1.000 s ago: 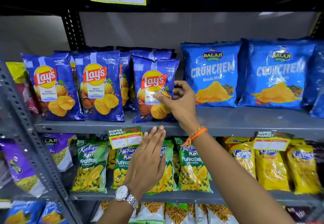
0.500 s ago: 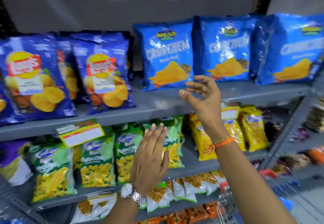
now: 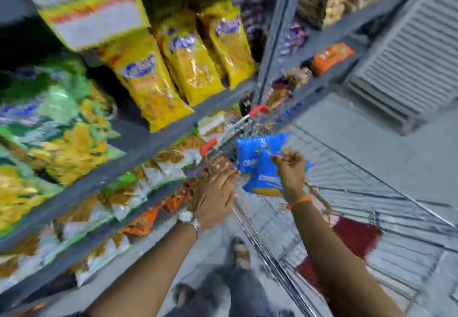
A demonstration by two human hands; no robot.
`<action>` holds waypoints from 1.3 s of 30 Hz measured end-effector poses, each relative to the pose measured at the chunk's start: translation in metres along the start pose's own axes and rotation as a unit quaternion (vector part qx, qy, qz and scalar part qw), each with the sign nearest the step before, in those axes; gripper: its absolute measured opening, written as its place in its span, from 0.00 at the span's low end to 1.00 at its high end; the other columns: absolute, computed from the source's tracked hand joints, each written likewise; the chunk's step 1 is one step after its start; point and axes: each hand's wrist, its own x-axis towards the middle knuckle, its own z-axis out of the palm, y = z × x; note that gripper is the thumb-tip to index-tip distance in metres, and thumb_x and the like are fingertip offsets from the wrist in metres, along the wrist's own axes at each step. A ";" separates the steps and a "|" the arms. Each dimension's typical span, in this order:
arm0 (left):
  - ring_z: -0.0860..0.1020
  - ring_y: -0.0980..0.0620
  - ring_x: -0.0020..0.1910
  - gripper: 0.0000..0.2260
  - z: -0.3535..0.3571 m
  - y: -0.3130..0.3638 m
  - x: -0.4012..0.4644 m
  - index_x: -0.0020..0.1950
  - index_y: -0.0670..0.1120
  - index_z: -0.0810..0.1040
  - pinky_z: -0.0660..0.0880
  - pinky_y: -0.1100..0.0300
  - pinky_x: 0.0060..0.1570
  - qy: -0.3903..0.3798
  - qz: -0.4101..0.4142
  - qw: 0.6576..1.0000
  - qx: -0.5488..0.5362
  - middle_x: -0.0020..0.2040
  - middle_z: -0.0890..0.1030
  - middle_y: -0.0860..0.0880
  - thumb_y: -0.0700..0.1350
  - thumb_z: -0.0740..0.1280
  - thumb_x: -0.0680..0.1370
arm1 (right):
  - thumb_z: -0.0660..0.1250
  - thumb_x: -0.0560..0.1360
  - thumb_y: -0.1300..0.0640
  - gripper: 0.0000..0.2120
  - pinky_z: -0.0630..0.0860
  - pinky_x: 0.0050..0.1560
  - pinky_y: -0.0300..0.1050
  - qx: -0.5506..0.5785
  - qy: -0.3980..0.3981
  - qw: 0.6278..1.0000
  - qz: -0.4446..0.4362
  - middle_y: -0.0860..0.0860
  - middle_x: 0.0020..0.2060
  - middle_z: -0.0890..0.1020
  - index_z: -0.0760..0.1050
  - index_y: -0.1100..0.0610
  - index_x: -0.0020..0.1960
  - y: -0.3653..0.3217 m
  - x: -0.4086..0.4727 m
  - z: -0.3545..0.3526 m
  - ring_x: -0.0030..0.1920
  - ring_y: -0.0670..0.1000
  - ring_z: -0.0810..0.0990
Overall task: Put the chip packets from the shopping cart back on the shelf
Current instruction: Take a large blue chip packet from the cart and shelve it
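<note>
The view is blurred by motion. Two blue chip packets (image 3: 257, 165) lie in the wire shopping cart (image 3: 371, 183), near its red-cornered front rim. My right hand (image 3: 290, 171) hovers over them with fingers curled at the upper packet's edge; the blur hides whether it grips. My left hand (image 3: 215, 196), with a watch on the wrist, is spread flat just left of the packets, by the cart's rim, holding nothing. The grey shelf (image 3: 138, 140) with snack packets rises on the left.
Yellow packets (image 3: 186, 68) and green packets (image 3: 62, 118) stand on the shelf, with white and orange packets on the lower levels. A yellow price tag (image 3: 96, 19) hangs above. A metal shutter (image 3: 409, 44) closes the right side. My feet (image 3: 239, 251) stand between shelf and cart.
My view has swung down and right from the blue packets on the upper shelf to the cart. Both hands have dropped from shelf height to the blue packets in the cart.
</note>
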 end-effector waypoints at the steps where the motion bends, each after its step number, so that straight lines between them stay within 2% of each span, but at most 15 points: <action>1: 0.70 0.45 0.69 0.22 0.021 -0.005 -0.001 0.67 0.37 0.78 0.56 0.58 0.78 -0.015 0.005 1.000 -0.014 0.65 0.80 0.38 0.39 0.72 0.74 | 0.69 0.71 0.78 0.18 0.71 0.39 0.40 -0.017 0.017 0.999 0.024 0.54 0.32 0.73 0.70 0.56 0.40 0.027 0.006 -0.009 0.32 0.47 0.72; 2: 0.70 0.45 0.68 0.20 0.040 -0.011 -0.002 0.67 0.37 0.78 0.54 0.62 0.78 -0.031 0.002 0.999 -0.029 0.64 0.81 0.38 0.39 0.72 0.74 | 0.69 0.71 0.79 0.14 0.72 0.40 0.39 -0.035 0.029 0.998 0.046 0.54 0.35 0.75 0.73 0.61 0.42 0.049 0.009 -0.017 0.35 0.49 0.74; 4: 0.75 0.42 0.68 0.17 0.070 -0.024 -0.007 0.66 0.39 0.79 0.60 0.56 0.78 -0.057 -0.003 0.998 -0.039 0.63 0.81 0.40 0.40 0.70 0.77 | 0.69 0.71 0.78 0.07 0.73 0.44 0.44 -0.067 0.062 0.993 0.074 0.58 0.39 0.78 0.76 0.69 0.44 0.092 0.017 -0.031 0.40 0.50 0.77; 6: 0.75 0.42 0.67 0.14 0.091 -0.036 -0.014 0.63 0.41 0.81 0.59 0.55 0.79 -0.063 0.011 0.998 -0.019 0.62 0.82 0.42 0.44 0.66 0.80 | 0.67 0.71 0.79 0.09 0.75 0.44 0.44 -0.044 0.086 0.987 0.126 0.62 0.39 0.78 0.74 0.68 0.42 0.124 0.024 -0.046 0.35 0.46 0.80; 9: 0.73 0.44 0.67 0.15 0.108 -0.047 -0.017 0.61 0.43 0.81 0.50 0.58 0.81 -0.026 0.045 0.998 -0.019 0.60 0.83 0.44 0.47 0.60 0.83 | 0.66 0.73 0.80 0.13 0.77 0.30 0.30 -0.020 0.088 0.979 0.181 0.61 0.44 0.73 0.69 0.65 0.47 0.159 0.040 -0.055 0.30 0.41 0.80; 11: 0.74 0.44 0.66 0.18 0.111 -0.046 -0.016 0.60 0.42 0.82 0.54 0.54 0.80 -0.004 0.048 0.998 -0.035 0.58 0.83 0.44 0.48 0.56 0.84 | 0.71 0.69 0.80 0.28 0.78 0.45 0.28 -0.012 0.091 0.980 0.178 0.57 0.52 0.73 0.65 0.69 0.64 0.176 0.058 -0.057 0.44 0.48 0.80; 13: 0.77 0.43 0.63 0.20 0.112 -0.041 -0.014 0.58 0.41 0.84 0.58 0.50 0.79 0.009 0.044 0.998 -0.035 0.56 0.84 0.44 0.47 0.54 0.83 | 0.75 0.67 0.78 0.44 0.73 0.63 0.36 -0.020 0.071 0.981 0.180 0.56 0.65 0.69 0.56 0.65 0.75 0.183 0.073 -0.057 0.62 0.54 0.74; 16: 0.79 0.41 0.58 0.20 0.114 -0.038 -0.011 0.55 0.41 0.85 0.60 0.49 0.77 0.037 0.044 0.998 -0.024 0.52 0.85 0.43 0.46 0.54 0.81 | 0.69 0.68 0.83 0.48 0.71 0.69 0.54 0.004 0.038 0.985 0.165 0.63 0.76 0.64 0.48 0.63 0.79 0.196 0.099 -0.069 0.70 0.61 0.72; 18: 0.79 0.42 0.55 0.23 0.118 -0.039 -0.011 0.52 0.40 0.85 0.61 0.50 0.77 0.062 0.043 0.997 -0.026 0.49 0.85 0.42 0.47 0.52 0.82 | 0.65 0.68 0.86 0.45 0.75 0.65 0.67 0.012 0.001 0.988 0.155 0.66 0.69 0.71 0.52 0.65 0.78 0.207 0.112 -0.075 0.64 0.64 0.76; 19: 0.78 0.42 0.54 0.24 0.120 -0.040 -0.011 0.50 0.40 0.86 0.61 0.51 0.76 0.071 0.041 0.996 -0.027 0.48 0.85 0.42 0.48 0.50 0.83 | 0.64 0.67 0.87 0.41 0.78 0.60 0.67 0.011 -0.018 0.989 0.149 0.65 0.63 0.76 0.56 0.68 0.76 0.212 0.117 -0.077 0.59 0.64 0.78; 22: 0.77 0.44 0.53 0.26 0.124 -0.043 -0.010 0.48 0.40 0.86 0.61 0.53 0.76 0.100 0.047 0.993 -0.033 0.45 0.84 0.42 0.49 0.49 0.84 | 0.68 0.66 0.85 0.31 0.85 0.41 0.52 -0.043 -0.049 0.990 0.121 0.57 0.49 0.84 0.68 0.70 0.67 0.223 0.126 -0.087 0.46 0.54 0.84; 28: 0.78 0.47 0.54 0.27 0.136 -0.049 -0.011 0.47 0.41 0.86 0.61 0.54 0.75 0.135 0.054 0.989 -0.028 0.45 0.84 0.43 0.49 0.49 0.84 | 0.68 0.67 0.84 0.28 0.78 0.56 0.68 -0.052 -0.103 0.989 0.097 0.71 0.60 0.79 0.70 0.76 0.66 0.229 0.135 -0.090 0.60 0.67 0.79; 30: 0.78 0.47 0.53 0.26 0.138 -0.049 -0.012 0.48 0.42 0.86 0.62 0.54 0.74 0.135 0.052 0.989 -0.022 0.45 0.85 0.44 0.49 0.49 0.84 | 0.69 0.68 0.83 0.27 0.77 0.59 0.69 -0.037 -0.098 0.989 0.106 0.72 0.62 0.78 0.70 0.76 0.66 0.229 0.134 -0.086 0.59 0.67 0.80; 35: 0.78 0.45 0.53 0.26 0.132 -0.046 -0.013 0.49 0.43 0.86 0.62 0.52 0.75 0.109 0.040 0.993 -0.026 0.46 0.85 0.44 0.49 0.49 0.84 | 0.75 0.67 0.78 0.24 0.83 0.52 0.60 -0.060 -0.073 0.992 0.084 0.67 0.56 0.82 0.74 0.75 0.63 0.209 0.121 -0.076 0.50 0.61 0.84; 39: 0.80 0.43 0.57 0.20 0.112 -0.040 -0.011 0.54 0.42 0.85 0.64 0.46 0.75 0.037 0.038 0.999 -0.011 0.51 0.86 0.45 0.47 0.54 0.82 | 0.77 0.66 0.76 0.24 0.85 0.41 0.39 -0.065 -0.036 0.996 0.042 0.61 0.54 0.84 0.76 0.74 0.60 0.184 0.104 -0.070 0.44 0.53 0.87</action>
